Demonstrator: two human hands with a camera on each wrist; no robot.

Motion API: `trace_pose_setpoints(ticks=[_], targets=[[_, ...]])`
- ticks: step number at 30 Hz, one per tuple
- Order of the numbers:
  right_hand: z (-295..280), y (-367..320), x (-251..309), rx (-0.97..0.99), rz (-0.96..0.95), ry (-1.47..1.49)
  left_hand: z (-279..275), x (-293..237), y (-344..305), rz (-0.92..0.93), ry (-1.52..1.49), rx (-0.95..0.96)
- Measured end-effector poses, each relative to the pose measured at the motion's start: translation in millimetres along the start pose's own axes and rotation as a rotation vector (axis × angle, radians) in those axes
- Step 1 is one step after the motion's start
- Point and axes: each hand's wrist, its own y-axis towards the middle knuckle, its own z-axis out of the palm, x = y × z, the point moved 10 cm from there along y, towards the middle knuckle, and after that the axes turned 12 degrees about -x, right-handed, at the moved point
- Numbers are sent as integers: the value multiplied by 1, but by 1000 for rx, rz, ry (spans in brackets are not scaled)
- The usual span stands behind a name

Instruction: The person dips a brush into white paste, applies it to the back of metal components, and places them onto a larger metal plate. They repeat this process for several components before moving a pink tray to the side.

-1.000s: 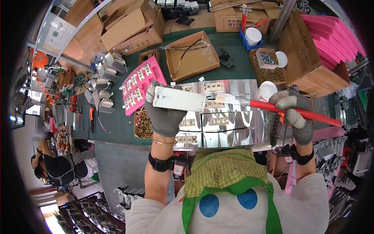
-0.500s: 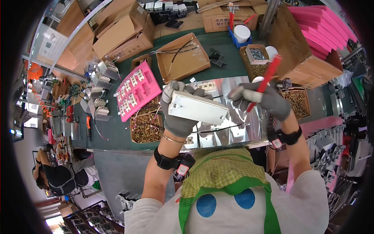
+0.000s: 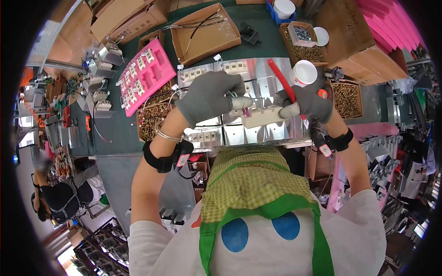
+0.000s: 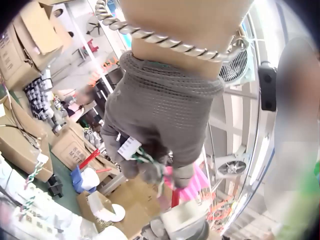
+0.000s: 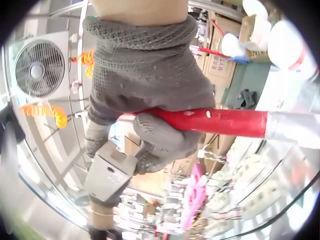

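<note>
My gloved right hand (image 3: 307, 102) holds a red-handled brush (image 5: 225, 122) across its palm, the silver ferrule showing in the right wrist view. Thumb and fingers of that hand also pinch one end of an off-white block (image 3: 262, 118), held low over the shiny metal plates. Close to the block's other end is my gloved left hand (image 3: 212, 97), with curled fingers. Twisted green-and-white wires (image 4: 159, 170) with a white tag (image 4: 129, 148) run out from those fingers. A bit of purple wire shows by the left fingertips at the block.
Metal plates (image 3: 278, 132) bearing off-white blocks cover the bench front. To the left are a pink foam tray (image 3: 149, 73) of blocks and a box of brass screws (image 3: 154, 120). A white tub (image 3: 305, 72) and another screw box (image 3: 346, 99) stand right; a shallow carton (image 3: 207, 37) lies behind.
The left hand has turned over from gripping the white block to holding wires beside it. The right hand has swung the brush from level to upright and taken the block's end.
</note>
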Motion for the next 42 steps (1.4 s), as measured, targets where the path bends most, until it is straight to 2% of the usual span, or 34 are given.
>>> trace_pose_setpoints(ticks=[1, 2, 4, 9, 12, 16, 20, 25, 31, 32, 33, 35, 36, 38, 40, 42], targets=[[-1, -4, -9, -60, 59, -180, 11, 2, -10, 68, 63, -51], [1, -3, -13, -156, -24, -291, 24, 4, -24, 137, 126, -101], [18, 3, -34, -352, -199, -509, 53, 23, -52, 13, 140, -54], [74, 12, -72, -387, -185, -563, 76, 57, -104, -241, 134, -160], [88, 19, -84, -403, -213, -563, 93, 78, -119, -347, 129, -150], [95, 22, -88, -412, -191, -678, 103, 87, -124, -354, 120, -182], [96, 25, -93, -376, -115, -744, 113, 94, -126, -423, 166, -99], [95, 24, -92, -410, -145, -773, 122, 97, -126, -496, 141, -16], [97, 24, -97, -401, -132, -773, 112, 90, -122, -394, 173, -121], [98, 26, -97, -400, -134, -776, 117, 87, -121, -390, 141, -68], [96, 26, -95, -349, -37, -778, 109, 78, -117, -393, 113, -16], [87, 14, -86, -414, -94, -774, 104, 76, -117, -343, 176, 96], [87, 14, -76, -435, -164, -759, 88, 75, -115, -372, 178, 60], [79, 8, -58, -449, -278, -766, 40, 83, -107, -385, 6, -93], [58, -2, -38, -362, -31, -781, -23, 112, -103, -479, -98, -335], [36, -10, -43, -448, 12, -860, -60, 180, -110, -598, -10, -480]])
